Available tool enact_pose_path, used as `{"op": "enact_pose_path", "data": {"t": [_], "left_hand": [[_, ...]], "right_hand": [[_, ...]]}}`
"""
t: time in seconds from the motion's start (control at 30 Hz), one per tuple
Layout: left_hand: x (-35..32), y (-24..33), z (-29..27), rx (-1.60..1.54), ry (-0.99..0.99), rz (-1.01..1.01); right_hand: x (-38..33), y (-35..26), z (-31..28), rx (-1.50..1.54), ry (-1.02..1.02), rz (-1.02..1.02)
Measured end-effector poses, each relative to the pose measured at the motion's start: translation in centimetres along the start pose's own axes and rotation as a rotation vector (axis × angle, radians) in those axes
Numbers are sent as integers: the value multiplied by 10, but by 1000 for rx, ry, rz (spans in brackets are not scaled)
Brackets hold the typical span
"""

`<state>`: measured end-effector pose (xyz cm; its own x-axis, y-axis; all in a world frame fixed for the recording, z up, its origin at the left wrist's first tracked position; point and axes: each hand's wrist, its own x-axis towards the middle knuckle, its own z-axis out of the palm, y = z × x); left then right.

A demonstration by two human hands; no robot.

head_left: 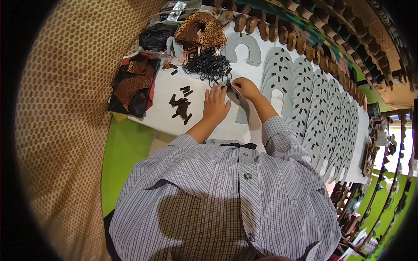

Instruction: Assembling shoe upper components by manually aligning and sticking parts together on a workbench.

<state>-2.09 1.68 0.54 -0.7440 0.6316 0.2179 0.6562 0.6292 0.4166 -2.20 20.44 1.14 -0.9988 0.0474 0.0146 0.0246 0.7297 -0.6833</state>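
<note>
A grey U-shaped piece (242, 114) lies on the white tabletop in front of me, partly covered by my hands. My left hand (215, 104) rests flat with fingers stretched out, its fingertips at the piece's left side. Beside it my right hand (247, 88) is closed in a pinch over the piece's top; what sits between the fingertips is too small to make out. A small dark bit shows between the two hands. Left of my left hand lies a loose pile of short dark brown strips (180, 105). Just beyond my fingers is a tangle of black cords (206, 65).
Overlapping grey U-shaped pieces with small dark tabs (309, 100) fill the table's right side. Another grey U-shape (243, 48) lies farther back. Leopard-print pieces (201, 29), a black bag (156, 37) and dark folded material (134, 85) stand left. Wooden shoe lasts (273, 31) line the back.
</note>
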Motion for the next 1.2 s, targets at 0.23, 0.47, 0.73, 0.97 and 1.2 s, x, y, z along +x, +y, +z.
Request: {"op": "enact_pose_path", "data": {"t": [0.23, 0.47, 0.73, 0.97, 1.2], "left_hand": [[1, 4, 0, 122, -33, 43], [1, 3, -1, 138, -88, 28], [3, 5, -2, 167, -153, 11], [3, 3, -4, 98, -123, -5], [2, 4, -5, 103, -138, -3]], "right_hand": [[-1, -4, -4, 79, -13, 67], [-1, -10, -7, 70, -84, 73], [-2, -3, -3, 47, -9, 26], [-6, -13, -5, -115, 30, -90], [1, -16, -7, -158, -9, -112]]}}
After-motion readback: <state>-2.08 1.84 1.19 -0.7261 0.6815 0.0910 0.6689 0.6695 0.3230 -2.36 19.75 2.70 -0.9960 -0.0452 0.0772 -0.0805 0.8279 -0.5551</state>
